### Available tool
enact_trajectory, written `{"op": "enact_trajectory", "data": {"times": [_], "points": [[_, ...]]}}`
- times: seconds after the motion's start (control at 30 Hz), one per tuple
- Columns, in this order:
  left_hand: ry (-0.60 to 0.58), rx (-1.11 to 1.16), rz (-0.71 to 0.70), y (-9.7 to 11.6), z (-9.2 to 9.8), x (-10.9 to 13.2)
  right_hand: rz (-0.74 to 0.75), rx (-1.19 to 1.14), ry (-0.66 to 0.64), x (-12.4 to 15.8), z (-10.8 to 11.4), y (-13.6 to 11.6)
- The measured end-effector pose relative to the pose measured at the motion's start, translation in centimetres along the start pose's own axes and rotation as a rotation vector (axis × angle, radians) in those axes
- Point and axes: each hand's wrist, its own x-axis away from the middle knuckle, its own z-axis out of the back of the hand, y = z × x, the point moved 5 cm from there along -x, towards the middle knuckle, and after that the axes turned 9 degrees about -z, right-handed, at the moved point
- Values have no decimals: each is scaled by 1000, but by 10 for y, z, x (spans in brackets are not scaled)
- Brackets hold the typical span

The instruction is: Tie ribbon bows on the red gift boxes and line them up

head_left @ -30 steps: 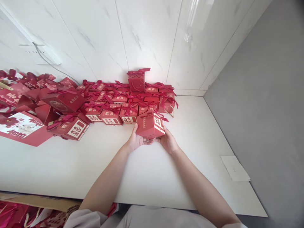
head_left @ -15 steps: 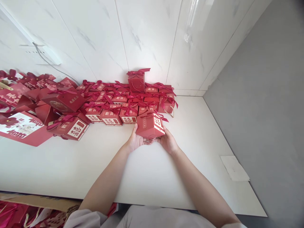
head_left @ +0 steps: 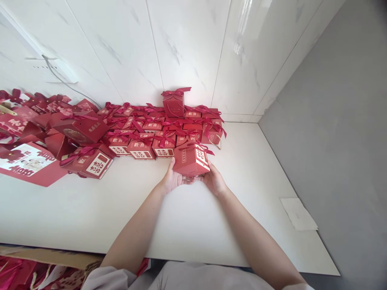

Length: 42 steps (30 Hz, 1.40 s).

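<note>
Between my two hands is a red gift box [head_left: 188, 161] with a white-and-red character panel, a cord handle and a ribbon on top. My left hand [head_left: 173, 179] grips its left side, thumb up along the edge and fingers under the base. On the opposite side my right hand [head_left: 213, 180] holds it the same way, fingertips meeting the left ones underneath. Just behind it stand rows of similar boxes with tied ribbons, among them a front-row box [head_left: 141, 150]. One box [head_left: 173, 104] sits raised on top of the back rows.
At the left are larger red gift bags [head_left: 33, 161] and a tilted small box [head_left: 92, 163]. A white sheet [head_left: 298, 214] lies near the right edge of the white table [head_left: 193, 225]. A cardboard carton [head_left: 51, 257] with red items is below. A cable [head_left: 66, 83] runs down the tiled wall.
</note>
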Motion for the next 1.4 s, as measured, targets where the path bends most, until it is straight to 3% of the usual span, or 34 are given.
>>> {"op": "enact_trajectory", "data": {"times": [1.4], "points": [[28,7,-9,0,3,0,6,29,9,4,-5,-3]]}}
